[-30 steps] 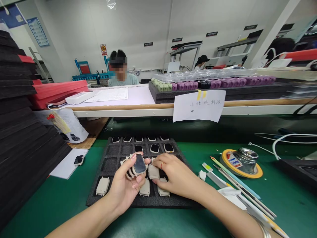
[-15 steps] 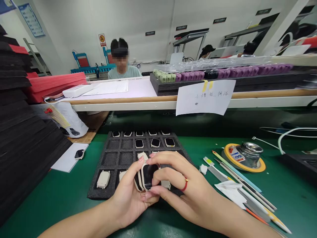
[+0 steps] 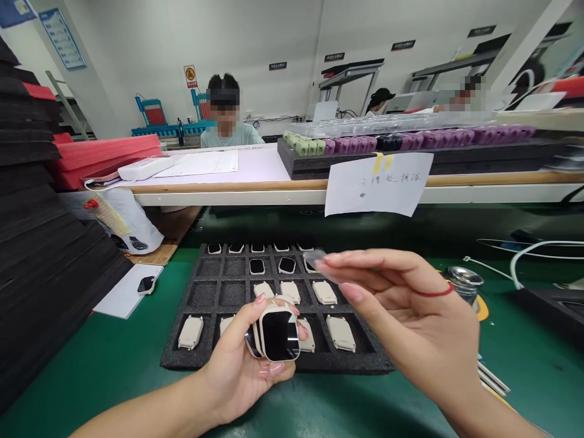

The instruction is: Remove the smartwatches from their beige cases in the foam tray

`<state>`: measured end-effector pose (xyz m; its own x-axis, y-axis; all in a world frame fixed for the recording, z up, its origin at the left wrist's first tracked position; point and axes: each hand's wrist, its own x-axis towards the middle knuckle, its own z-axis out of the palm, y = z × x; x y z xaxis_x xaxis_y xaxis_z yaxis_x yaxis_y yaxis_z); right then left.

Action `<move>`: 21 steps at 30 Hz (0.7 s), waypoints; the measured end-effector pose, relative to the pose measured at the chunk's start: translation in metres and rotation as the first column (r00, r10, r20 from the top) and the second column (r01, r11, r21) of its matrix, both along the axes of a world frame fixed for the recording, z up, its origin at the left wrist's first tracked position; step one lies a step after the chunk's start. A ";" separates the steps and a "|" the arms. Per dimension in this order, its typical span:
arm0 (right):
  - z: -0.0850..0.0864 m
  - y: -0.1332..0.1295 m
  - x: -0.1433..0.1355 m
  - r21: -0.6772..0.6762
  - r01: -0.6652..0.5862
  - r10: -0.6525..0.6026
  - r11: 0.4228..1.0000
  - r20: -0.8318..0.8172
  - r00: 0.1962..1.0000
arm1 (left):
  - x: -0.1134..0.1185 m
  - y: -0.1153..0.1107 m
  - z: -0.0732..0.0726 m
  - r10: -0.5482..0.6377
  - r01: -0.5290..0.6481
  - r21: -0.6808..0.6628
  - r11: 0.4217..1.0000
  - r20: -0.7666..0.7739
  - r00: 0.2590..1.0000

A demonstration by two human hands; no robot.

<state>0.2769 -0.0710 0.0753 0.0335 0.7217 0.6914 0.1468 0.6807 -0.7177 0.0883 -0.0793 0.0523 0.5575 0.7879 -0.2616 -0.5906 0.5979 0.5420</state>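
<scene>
My left hand is closed round a small stack of cream smartwatch cases; the front one shows its black screen to me. To the right, my right hand is raised, pinching a thin clear film at its fingertips, apart from the watches. Beneath both hands lies a black foam tray with square pockets. Several cream watch cases sit face down in its nearer rows, while others farther back show dark screens. My left hand hides part of the near row.
One watch lies on a white sheet at left, beside tall stacked black foam. A metal dispenser and partly hidden tools stand at right. Ahead, a shelf carries purple and green watch cases. A person sits beyond.
My right hand has lifted off the front watch and moved right, carrying a clear film. The left hand keeps the watch stack nearly in place, its front screen now uncovered.
</scene>
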 end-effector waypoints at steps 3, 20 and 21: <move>-0.001 -0.002 0.004 0.196 0.000 -0.044 0.981 0.224 0.974 | 0.000 0.000 -0.001 0.004 -0.004 0.012 1.000 0.008 1.000; -0.008 -0.011 -0.017 0.310 -0.152 -0.076 0.939 0.615 0.785 | 0.004 -0.005 -0.003 0.066 -0.068 -0.011 0.998 -0.124 0.990; -0.010 -0.011 -0.018 0.250 -0.140 -0.039 0.958 0.598 0.800 | 0.005 -0.006 -0.005 0.070 -0.070 0.008 0.998 -0.159 0.985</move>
<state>0.2589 -0.0815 0.0655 -0.4776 0.4940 0.7265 0.4404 0.8502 -0.2886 0.0931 -0.0849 0.0474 0.4524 0.8242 -0.3407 -0.5370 0.5568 0.6338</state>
